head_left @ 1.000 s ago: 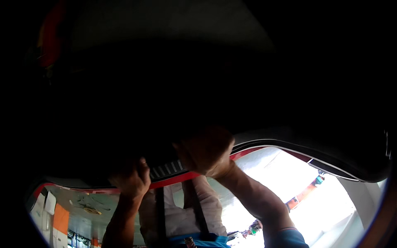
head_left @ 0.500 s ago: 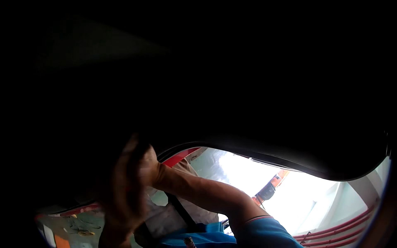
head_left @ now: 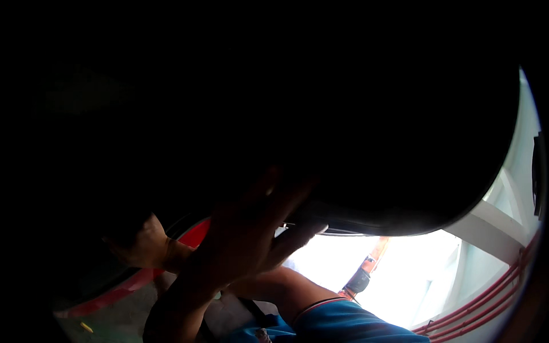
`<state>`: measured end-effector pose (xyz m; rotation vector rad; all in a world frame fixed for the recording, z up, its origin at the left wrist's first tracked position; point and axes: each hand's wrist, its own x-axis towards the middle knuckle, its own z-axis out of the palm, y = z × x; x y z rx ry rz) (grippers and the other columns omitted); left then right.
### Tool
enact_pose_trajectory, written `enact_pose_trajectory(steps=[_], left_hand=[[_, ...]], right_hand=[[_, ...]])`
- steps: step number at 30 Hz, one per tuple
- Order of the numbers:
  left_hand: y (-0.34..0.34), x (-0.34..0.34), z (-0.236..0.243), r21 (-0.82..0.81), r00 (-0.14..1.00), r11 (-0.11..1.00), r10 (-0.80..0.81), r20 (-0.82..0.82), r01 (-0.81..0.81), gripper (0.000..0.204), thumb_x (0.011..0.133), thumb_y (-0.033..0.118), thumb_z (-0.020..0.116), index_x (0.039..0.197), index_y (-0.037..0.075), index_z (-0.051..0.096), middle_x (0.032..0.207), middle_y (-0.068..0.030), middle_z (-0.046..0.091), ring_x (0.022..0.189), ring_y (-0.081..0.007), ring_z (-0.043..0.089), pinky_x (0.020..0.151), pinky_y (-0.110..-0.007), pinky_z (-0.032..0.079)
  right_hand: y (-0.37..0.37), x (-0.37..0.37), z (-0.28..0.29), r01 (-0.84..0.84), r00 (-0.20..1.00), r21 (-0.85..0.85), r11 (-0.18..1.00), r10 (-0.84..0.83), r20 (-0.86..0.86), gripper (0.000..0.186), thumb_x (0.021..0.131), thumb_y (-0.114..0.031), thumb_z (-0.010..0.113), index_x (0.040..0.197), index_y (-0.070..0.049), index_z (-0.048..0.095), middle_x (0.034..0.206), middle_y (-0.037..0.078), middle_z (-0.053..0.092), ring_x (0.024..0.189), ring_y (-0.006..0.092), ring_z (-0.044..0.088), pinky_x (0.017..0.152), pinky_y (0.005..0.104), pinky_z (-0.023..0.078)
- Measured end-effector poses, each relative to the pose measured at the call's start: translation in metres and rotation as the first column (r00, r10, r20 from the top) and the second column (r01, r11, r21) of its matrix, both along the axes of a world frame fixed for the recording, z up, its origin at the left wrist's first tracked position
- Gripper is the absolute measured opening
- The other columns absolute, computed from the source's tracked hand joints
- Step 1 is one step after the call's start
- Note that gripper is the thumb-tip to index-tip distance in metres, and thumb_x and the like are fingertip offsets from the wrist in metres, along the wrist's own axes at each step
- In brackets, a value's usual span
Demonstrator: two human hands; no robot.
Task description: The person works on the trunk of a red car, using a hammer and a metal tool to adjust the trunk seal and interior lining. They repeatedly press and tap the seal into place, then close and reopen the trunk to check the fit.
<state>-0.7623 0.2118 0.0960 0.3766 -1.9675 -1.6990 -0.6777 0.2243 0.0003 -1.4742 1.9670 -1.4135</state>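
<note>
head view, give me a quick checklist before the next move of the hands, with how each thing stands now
1. Left hand open: ok, thumb apart from the fingers.
2. Right hand grip: cannot tell, its fingers fade into shadow.
3. Left hand touching the dark curved panel: cannot tell, too dark there.
4. Forearms uncrossed: not ok, the left forearm passes in front of the right forearm.
5. Red edge in full view: not ok, partly hidden by the arms.
6. Small yellow object apart from both hands: ok, at lower left.
</note>
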Motion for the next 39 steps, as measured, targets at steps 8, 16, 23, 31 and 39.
enact_pose_trajectory(steps=[8, 16, 23, 31, 39], left_hand=[[0.007, -0.023, 0.004, -0.006, 0.998, 0.999, 0.046, 0.034, -0.046, 0.068, 0.081, 0.045, 0.083, 0.132, 0.007, 0.06, 0.117, -0.0172, 0.061, 0.102, -0.0316, 0.066, 0.076, -0.039, 0.06], [0.021, -0.004, 0.001, 0.022, 0.991, 0.995, 0.099, 0.088, -0.102, 0.063, 0.083, 0.042, 0.082, 0.13, 0.006, 0.06, 0.117, -0.0151, 0.062, 0.101, -0.0305, 0.068, 0.077, -0.041, 0.06], [0.013, 0.006, 0.036, -0.039, 0.998, 0.998, 0.057, -0.018, -0.057, 0.055, 0.087, 0.029, 0.08, 0.133, 0.008, 0.06, 0.124, -0.0165, 0.064, 0.111, -0.0316, 0.067, 0.089, -0.041, 0.059], [0.009, -0.008, 0.062, -0.207, 0.996, 0.977, 0.036, -0.081, -0.052, 0.044, 0.091, 0.029, 0.076, 0.125, 0.003, 0.063, 0.12, -0.0164, 0.065, 0.107, -0.0306, 0.068, 0.084, -0.04, 0.06], [0.012, -0.003, 0.081, -0.095, 0.992, 0.991, 0.085, -0.088, -0.094, 0.041, 0.086, 0.013, 0.075, 0.124, 0.002, 0.063, 0.116, -0.0162, 0.065, 0.103, -0.0282, 0.068, 0.082, -0.037, 0.06]], right_hand=[[0.004, -0.006, -0.013, -0.12, 0.978, 0.144, 0.982, 0.141, -0.153, 0.014, 0.086, -0.016, 0.065, 0.09, -0.004, 0.07, 0.078, 0.013, 0.068, 0.073, 0.0274, 0.068, 0.06, 0.0396, 0.055], [0.01, 0.013, -0.023, -0.209, 0.909, 0.342, 0.916, 0.311, -0.277, 0.009, 0.084, -0.015, 0.066, 0.085, -0.006, 0.069, 0.074, 0.01, 0.067, 0.062, 0.0249, 0.066, 0.047, 0.0355, 0.052], [0.105, -0.012, 0.051, -0.312, 0.95, 0.545, 0.778, 0.248, 0.189, 0.02, 0.083, -0.015, 0.073, 0.101, -0.007, 0.069, 0.095, 0.009, 0.07, 0.083, 0.0247, 0.068, 0.067, 0.0342, 0.056], [0.21, -0.044, 0.08, 0.03, 0.989, 0.575, 0.817, -0.108, 0.101, 0.031, 0.074, -0.008, 0.076, 0.105, -0.006, 0.069, 0.102, 0.011, 0.07, 0.095, 0.0338, 0.068, 0.078, 0.0425, 0.056], [0.238, -0.039, 0.062, -0.148, 0.966, 0.632, 0.761, -0.027, 0.259, 0.028, 0.079, -0.013, 0.074, 0.106, -0.007, 0.069, 0.106, 0.015, 0.07, 0.098, 0.0377, 0.067, 0.081, 0.0447, 0.056]])
